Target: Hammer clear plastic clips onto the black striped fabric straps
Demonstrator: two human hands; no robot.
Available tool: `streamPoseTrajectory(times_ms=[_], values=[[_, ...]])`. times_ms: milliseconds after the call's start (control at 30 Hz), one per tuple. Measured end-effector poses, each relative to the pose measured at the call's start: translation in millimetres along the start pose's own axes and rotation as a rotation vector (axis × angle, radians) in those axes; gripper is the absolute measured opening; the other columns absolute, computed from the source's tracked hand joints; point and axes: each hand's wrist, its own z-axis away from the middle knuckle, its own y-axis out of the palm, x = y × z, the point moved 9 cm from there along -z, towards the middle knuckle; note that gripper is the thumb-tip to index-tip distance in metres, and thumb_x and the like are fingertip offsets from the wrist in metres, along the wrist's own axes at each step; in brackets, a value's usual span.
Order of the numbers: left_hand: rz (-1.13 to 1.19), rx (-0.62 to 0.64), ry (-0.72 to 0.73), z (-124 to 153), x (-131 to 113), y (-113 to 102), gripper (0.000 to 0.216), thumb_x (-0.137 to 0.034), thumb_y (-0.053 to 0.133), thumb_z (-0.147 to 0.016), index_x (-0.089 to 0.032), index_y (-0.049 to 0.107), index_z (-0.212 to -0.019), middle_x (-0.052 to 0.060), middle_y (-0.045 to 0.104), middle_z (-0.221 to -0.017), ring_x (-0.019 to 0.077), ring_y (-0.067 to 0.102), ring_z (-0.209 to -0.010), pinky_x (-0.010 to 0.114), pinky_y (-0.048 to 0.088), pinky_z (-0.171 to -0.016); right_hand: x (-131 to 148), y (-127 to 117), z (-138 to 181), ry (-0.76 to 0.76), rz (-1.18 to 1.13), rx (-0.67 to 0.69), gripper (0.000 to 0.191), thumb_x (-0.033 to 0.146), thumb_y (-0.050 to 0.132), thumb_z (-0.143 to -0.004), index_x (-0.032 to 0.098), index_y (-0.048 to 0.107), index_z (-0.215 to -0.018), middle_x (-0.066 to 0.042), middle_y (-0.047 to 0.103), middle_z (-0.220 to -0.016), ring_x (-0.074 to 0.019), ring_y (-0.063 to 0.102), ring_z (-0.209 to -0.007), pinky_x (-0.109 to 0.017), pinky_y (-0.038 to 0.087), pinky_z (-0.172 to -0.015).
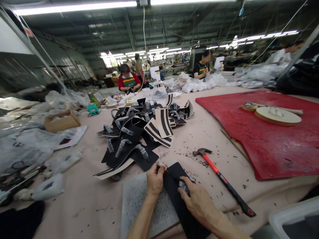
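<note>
A flat black cut piece (174, 186), matte and felt-like, lies at the near edge of the worktop (99, 205), partly over a speckled grey pad (139, 202). The left hand (155, 181) pinches a small pale tab (161, 164) at the piece's upper corner, its grip closed between thumb and fingertips. The right hand (196, 199) presses down on the piece further along, fingers curled onto a small greyish bit; whether they clasp it or only pin it I cannot tell. Done well, this work seems to call for the right hand holding the piece flat and taut while the left works the tab squarely at the edge, so the soft sheet does not buckle.

Just beyond sits a loose heap of similar pieces (139, 132), black with cream stripes, curved and pointed. To the right lies a claw hammer (219, 176) with a red and black handle, among dark scraps. Further right is a rough red mat (269, 142) carrying a round wooden disc (277, 115).
</note>
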Motion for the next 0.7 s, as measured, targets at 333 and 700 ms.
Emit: streamPoseTrajectory(times_ms=[333, 700], values=[[-0.086, 0.095, 0.002, -3, 2, 25, 0.022, -0.038, 0.062, -0.087, -0.017, 0.071, -0.086, 0.004, 0.073, -0.079, 0.0191, 0.066, -0.075, 0.027, 0.052, -0.071, -4, 8, -2, 0.088, 0.027, 0.045, 0.053, 0.044, 0.046, -0.099, 0.015, 0.046, -0.144, -0.015, 0.074, -0.094, -0.0320, 0.071, -0.088, -0.038, 0.049, -0.075], [0.017, 0.138, -0.060, -12, 2, 51, 0.022, -0.037, 0.065, -0.083, -0.016, 0.070, -0.087, 0.004, 0.074, -0.078, 0.0187, 0.068, -0.072, 0.027, 0.054, -0.070, -5, 9, 2, 0.090, -0.021, 0.052, 0.049, 0.044, 0.045, -0.100, 0.019, 0.049, -0.141, -0.013, 0.074, -0.096, -0.0307, 0.071, -0.089, -0.037, 0.049, -0.076]])
